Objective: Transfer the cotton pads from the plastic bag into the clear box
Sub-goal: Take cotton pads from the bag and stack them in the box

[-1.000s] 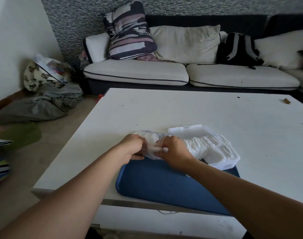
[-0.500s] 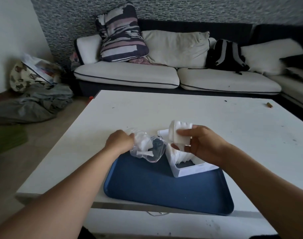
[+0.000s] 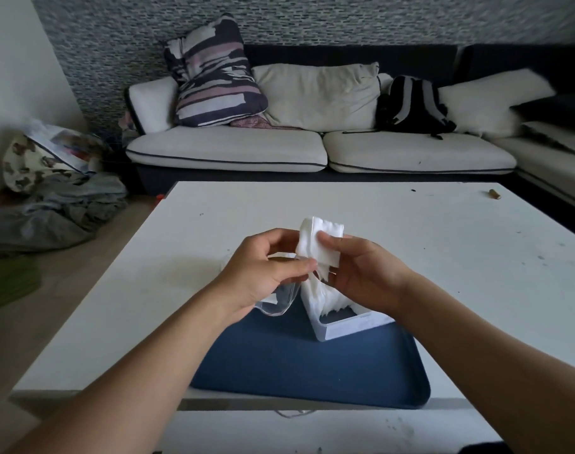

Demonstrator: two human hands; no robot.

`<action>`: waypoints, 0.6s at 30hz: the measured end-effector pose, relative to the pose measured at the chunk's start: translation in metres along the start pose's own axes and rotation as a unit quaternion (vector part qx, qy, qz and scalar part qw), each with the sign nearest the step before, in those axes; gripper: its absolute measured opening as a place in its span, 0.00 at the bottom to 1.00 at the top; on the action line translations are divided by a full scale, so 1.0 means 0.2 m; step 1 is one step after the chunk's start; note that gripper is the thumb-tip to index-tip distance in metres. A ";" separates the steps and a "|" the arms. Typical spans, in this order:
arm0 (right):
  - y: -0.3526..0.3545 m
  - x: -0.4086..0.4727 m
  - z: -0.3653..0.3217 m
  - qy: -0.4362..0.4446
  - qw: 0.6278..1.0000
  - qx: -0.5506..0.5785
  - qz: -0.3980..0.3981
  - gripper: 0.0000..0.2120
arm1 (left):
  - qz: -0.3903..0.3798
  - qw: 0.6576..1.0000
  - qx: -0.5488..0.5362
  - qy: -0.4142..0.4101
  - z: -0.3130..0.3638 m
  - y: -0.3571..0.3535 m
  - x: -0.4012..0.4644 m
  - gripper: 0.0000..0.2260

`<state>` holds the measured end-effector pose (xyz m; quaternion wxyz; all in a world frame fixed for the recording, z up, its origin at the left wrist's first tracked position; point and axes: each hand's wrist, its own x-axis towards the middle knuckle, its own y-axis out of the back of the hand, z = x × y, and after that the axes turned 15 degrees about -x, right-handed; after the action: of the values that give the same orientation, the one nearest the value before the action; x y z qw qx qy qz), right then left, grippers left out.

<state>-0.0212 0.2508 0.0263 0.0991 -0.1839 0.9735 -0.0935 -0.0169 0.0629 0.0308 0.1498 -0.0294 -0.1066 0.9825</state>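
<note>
Tray of dark blue plastic (image 3: 312, 371) nearest, on white tabletop (image 3: 410, 244). Clear rectangular box (image 3: 348, 324) on it, part filled with white cotton pads (image 3: 317, 294). Left hand (image 3: 263, 273) curled round clear plastic bag (image 3: 276, 304); right hand (image 3: 361, 273) pinching small white pad stack (image 3: 319, 244) above box. Likely next: lowering stack into box.

White cotton pads (image 3: 319, 244) and clear box (image 3: 351, 324) on a navy tray (image 3: 312, 365); white tabletop (image 3: 410, 244); cream sofa (image 3: 279, 149), striped cushion (image 3: 214, 77).
</note>
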 end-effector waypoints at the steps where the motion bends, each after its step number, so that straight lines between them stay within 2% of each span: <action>1: 0.00 0.00 0.00 0.002 1.000 -0.008 0.006 0.22 | -0.003 1.000 -0.013 0.009 0.00 0.00 0.00 0.17; 4: 0.01 0.01 0.01 0.015 0.999 -0.038 0.026 0.23 | -0.011 0.992 -0.111 0.067 0.02 -0.03 0.00 0.21; 7: 0.01 0.00 0.02 0.026 0.997 -0.073 0.024 0.21 | 0.024 0.958 -0.250 0.142 0.03 -0.06 0.03 0.21; 9: 0.01 0.01 0.02 0.028 0.996 -0.077 0.026 0.22 | 0.026 0.940 -0.299 0.160 0.02 -0.07 0.04 0.18; 14: 0.01 0.00 0.02 0.022 0.996 -0.086 0.020 0.23 | 0.009 0.931 -0.315 0.182 0.01 -0.10 0.03 0.15; 18: 0.02 0.00 0.02 0.024 0.997 -0.073 0.025 0.21 | 0.057 0.944 -0.277 0.167 -0.02 -0.11 0.04 0.15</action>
<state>-0.0218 0.2537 0.0219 0.0645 -0.1638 0.9841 -0.0236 -0.0183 0.0875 0.0321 0.0951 -0.2397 -0.3465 0.9019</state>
